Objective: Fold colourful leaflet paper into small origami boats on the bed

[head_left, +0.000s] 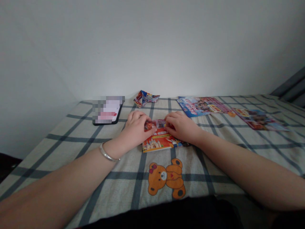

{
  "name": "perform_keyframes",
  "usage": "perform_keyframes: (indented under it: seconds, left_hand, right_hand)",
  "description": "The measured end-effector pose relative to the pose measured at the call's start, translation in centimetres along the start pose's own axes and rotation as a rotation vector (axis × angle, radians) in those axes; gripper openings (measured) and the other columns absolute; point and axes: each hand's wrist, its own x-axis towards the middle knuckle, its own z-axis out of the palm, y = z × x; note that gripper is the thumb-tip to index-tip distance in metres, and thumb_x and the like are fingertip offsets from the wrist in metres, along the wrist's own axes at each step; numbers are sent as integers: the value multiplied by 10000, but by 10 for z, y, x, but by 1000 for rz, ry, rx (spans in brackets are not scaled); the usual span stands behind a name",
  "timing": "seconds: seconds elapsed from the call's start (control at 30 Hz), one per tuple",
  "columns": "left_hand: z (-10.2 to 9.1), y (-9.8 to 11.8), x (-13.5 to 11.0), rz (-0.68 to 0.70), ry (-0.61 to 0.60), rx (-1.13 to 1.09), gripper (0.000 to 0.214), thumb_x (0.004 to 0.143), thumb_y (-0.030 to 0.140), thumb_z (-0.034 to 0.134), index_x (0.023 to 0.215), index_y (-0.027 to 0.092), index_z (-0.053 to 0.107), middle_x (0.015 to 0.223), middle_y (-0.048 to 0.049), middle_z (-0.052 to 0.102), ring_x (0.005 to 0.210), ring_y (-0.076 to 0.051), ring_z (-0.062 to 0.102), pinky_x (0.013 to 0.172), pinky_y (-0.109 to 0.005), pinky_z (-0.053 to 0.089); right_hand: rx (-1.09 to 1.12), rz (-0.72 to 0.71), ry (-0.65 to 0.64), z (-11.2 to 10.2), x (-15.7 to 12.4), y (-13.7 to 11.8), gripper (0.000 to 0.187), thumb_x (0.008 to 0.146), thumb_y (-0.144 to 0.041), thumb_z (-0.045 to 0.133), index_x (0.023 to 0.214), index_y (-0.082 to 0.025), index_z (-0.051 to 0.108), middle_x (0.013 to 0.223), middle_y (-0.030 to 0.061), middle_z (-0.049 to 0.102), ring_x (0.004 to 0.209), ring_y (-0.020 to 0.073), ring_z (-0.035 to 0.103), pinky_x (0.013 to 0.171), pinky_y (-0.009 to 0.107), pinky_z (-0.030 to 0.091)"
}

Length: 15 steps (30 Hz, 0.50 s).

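Wall (152, 41): one, plain white, behind the far edge of the bed.

Bed sheet (71, 140): one, grey with dark blue checks, covering the whole working surface. Its near edge is cut off by something dark at the bottom of the view. One orange teddy bear print (166, 176) lies on it, just in front of the hands.

Dark grey frame (290, 87): one, at the far right, mostly out of view; what it is cannot be told.

Flyers, flat: two, far right on the sheet, side by side. The blue flyer (202, 106) lies nearer the middle. The reddish flyer (259, 119) is further right and partly blurred. The print on both is too small to read.

Leaflet (159, 141): one, red and orange with a castle picture, in the middle of the sheet between the two hands. Its near part lies flat; its far edge is turned up and folded over, and partly hidden under the fingers.

Phone (107, 111): one, black-edged, far left of the hands and well apart from them, with its screen blurred.

Folded paper piece (145, 97): one, multicoloured and creased into a peaked shape, by the wall beyond the hands.

Left hand (135, 128): fingers curled down, pinching the leaflet's folded left end. One silver bangle (107, 154) is on the wrist.

Right hand (182, 127): fingers curled likewise, pressing and gripping the folded right end. It covers the leaflet's right corner.
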Motion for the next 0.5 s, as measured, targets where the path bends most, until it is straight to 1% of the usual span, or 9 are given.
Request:
perform_keyframes:
  seconds: [0.13,0.23,0.33,0.4,0.5]
  left_hand:
    - [0,0,1,6,-8,-28,345,797,444,647,984,156,618,1097,-103,521,1149,-298,438,1048,-466,346]
    - [-2,1,1,7,-14,-48,292,801,421,646,949,170,627,1086,-94,533,1143,-291,447,1037,-461,360]
    - [-4,2,2,10,-32,-69,217,829,379,627,912,179,638,1039,-80,588,1143,-282,466,1042,-456,359]
    - [-5,3,3,-1,-38,-93,172,844,337,618,918,185,647,1005,-69,632,1177,-284,462,1055,-457,349]
    - [-8,5,4,-23,-32,-131,126,848,280,618,934,194,652,1013,-58,661,1192,-274,481,1068,-476,334]
  right_hand:
    - [3,-7,8,1,0,1,105,891,-260,567,844,-172,601,959,85,627,929,212,542,870,355,409]
    - [15,-8,7,1,0,1,105,895,-256,559,843,-176,601,955,83,623,924,209,543,857,354,410]
    - [15,-11,6,0,-1,1,108,898,-258,557,844,-174,600,957,85,625,927,210,545,856,358,413]
    - [16,-12,11,0,-1,1,109,898,-258,558,844,-173,599,964,88,628,931,212,547,858,360,417]
    - [22,-10,18,0,-1,1,106,897,-255,563,848,-170,602,995,93,632,953,215,553,869,363,426]
